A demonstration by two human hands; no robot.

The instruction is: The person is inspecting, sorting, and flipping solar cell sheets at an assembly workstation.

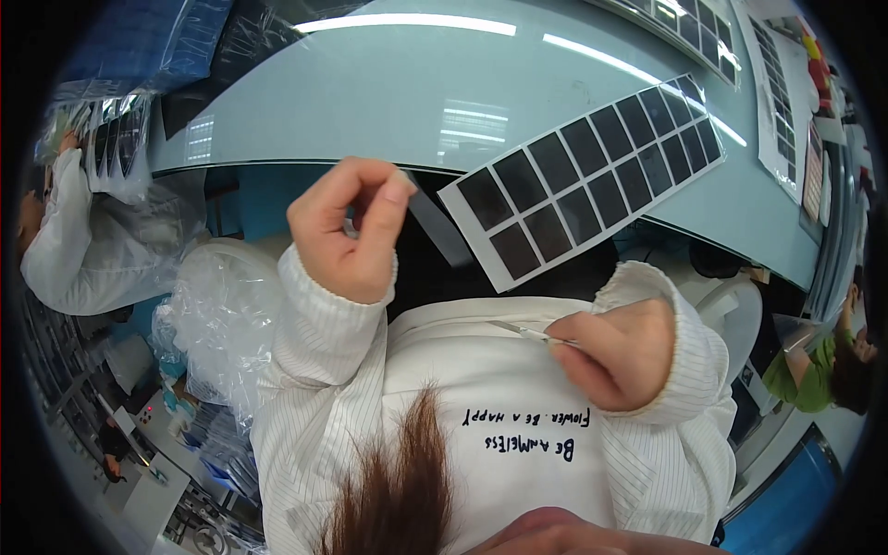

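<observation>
Raised near the table's front edge, my left hand (347, 231) pinches thumb and forefinger together. From its fingertips a thin, greyish translucent strip (438, 227) hangs down beside the table edge. In front of my chest, my right hand (615, 353) is closed around slim metal tweezers (532, 333), their tips pointing left. Between and beyond both hands lies a white sheet (476, 222) carrying two rows of dark, nearly square pieces (583, 146). It lies slantwise on the table, and its near left corner juts over the edge.
The glossy pale table (370, 92) reflects ceiling lights. More sheets with dark squares (689, 28) lie at the far right. A blue plastic-wrapped stack (148, 46) stands at the far left. Clear plastic bags (227, 324) fill a bin at my left. Other people sit at both sides.
</observation>
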